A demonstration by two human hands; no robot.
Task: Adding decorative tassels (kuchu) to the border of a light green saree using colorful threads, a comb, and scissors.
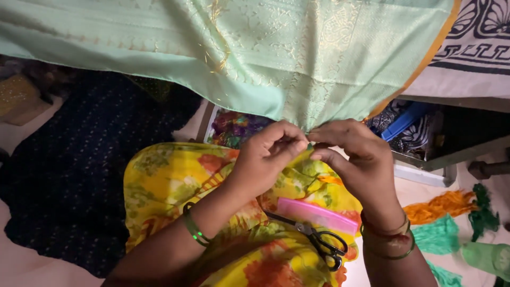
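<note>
— Nearest the camera?

— Black-handled scissors [321, 240] and a pink comb [317, 213] lay idle on the yellow floral lap [170, 180].

— The hands?

— Left hand [264, 159] and right hand [355, 154] met fingertip to fingertip, pinched narrow on the lower edge of the pale green fabric [255, 48]. That edge looked mostly unworked.

— Beyond?

— Orange and green thread bundles [443, 212] lay on the floor at the right; dark dotted cloth [79, 175] at the left. The room was dim.

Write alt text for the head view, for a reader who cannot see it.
Both hands, left hand and right hand, pinch the lower edge of a pale green cloth. Black-handled scissors and a pink comb lie on the yellow floral lap.
</note>
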